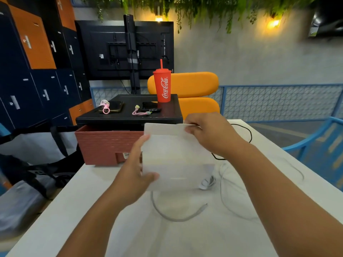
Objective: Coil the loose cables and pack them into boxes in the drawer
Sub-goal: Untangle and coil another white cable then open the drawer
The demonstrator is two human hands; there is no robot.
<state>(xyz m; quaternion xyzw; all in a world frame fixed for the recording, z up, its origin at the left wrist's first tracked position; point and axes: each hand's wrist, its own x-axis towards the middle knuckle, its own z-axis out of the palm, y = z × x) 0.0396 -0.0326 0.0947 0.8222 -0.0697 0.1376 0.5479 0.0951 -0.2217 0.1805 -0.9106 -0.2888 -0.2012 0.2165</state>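
White cardboard box (172, 154) is in your grasp: your left hand (137, 169) grips its side, your right hand (209, 132) pinches the top flap. Nothing's coiled yet: thin grey cable (167, 217), white cable (224, 191) and black cable (249, 133) sprawl loose on the white table (92, 219), the reddish drawer (104, 145) behind, blue-and-orange lockers (37, 52) beyond.

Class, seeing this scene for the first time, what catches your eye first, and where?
A white box at the centre, held by the left hand and right hand. Behind it, a red cup stands on a black cabinet; loose cables lie on the white table below.
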